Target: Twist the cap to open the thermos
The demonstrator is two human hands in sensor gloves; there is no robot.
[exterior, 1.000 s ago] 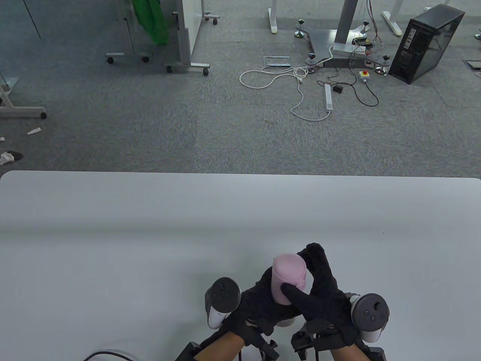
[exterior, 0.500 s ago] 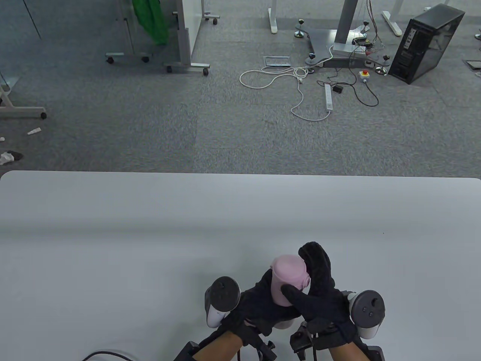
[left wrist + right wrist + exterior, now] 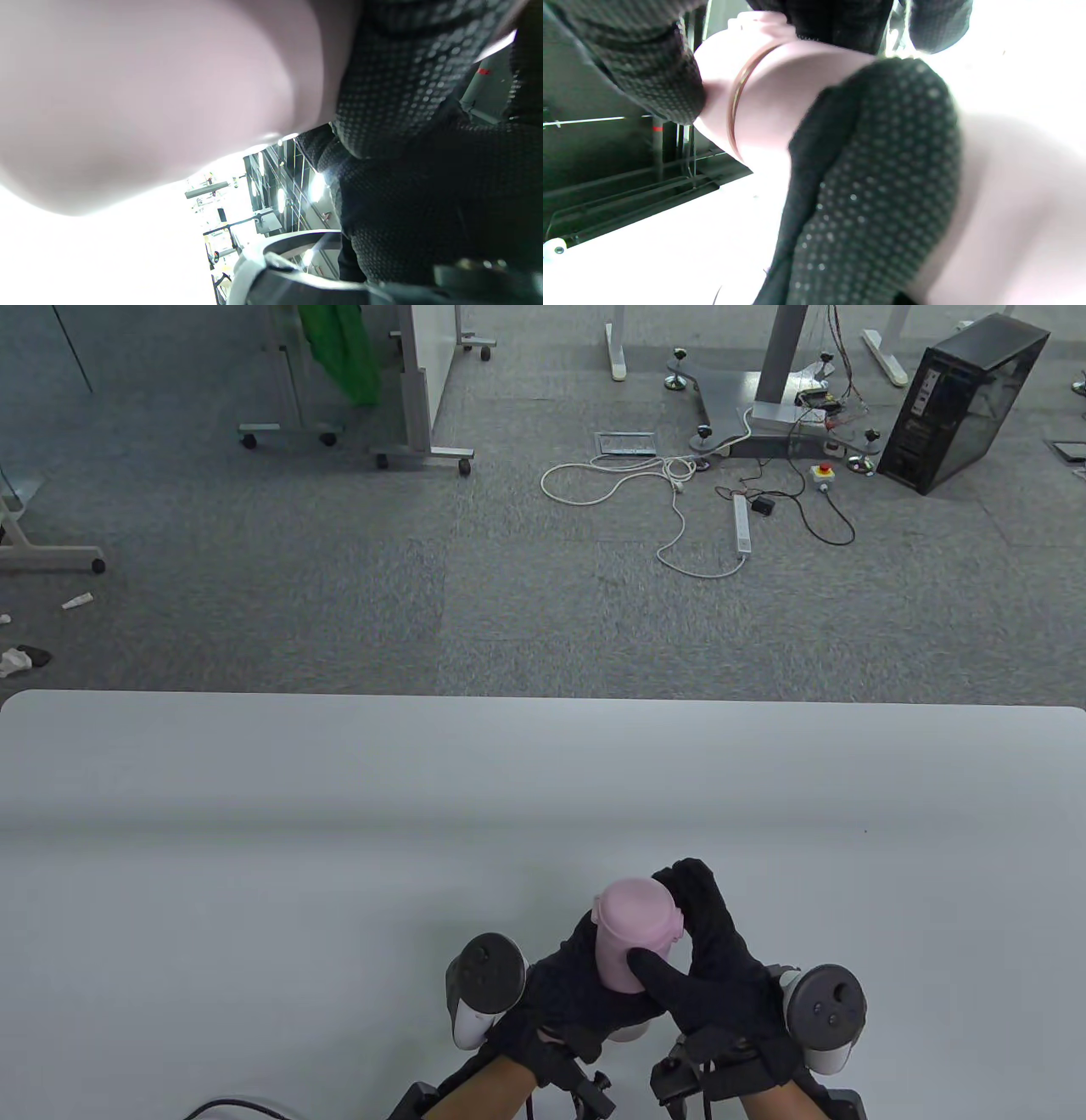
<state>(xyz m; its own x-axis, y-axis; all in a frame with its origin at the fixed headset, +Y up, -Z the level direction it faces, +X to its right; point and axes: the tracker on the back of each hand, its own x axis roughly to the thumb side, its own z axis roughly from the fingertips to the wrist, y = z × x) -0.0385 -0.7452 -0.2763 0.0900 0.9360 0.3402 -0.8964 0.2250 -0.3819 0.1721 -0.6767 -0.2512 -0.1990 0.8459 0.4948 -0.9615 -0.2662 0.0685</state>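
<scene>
From the table view, the pink thermos (image 3: 632,933) is held above the near edge of the table (image 3: 254,831), the left hand (image 3: 568,997) wrapped around its body and the right hand (image 3: 708,976) gripping its cap (image 3: 638,909). The left wrist view shows gloved fingers (image 3: 398,84) pressed against the pink wall. In the right wrist view, fingertips (image 3: 657,80) clamp the cap above a copper band (image 3: 736,101).

Both hands crowd the thermos (image 3: 632,929); surrounding table (image 3: 254,831) lies open.

Lab/office workspace: grey carpet tiles (image 3: 339,585), white table (image 3: 254,814), black PC tower (image 3: 963,403) on floor, power strip (image 3: 743,524), loose cables (image 3: 645,487), red emergency-stop button (image 3: 822,472), wheeled frame (image 3: 407,415).
</scene>
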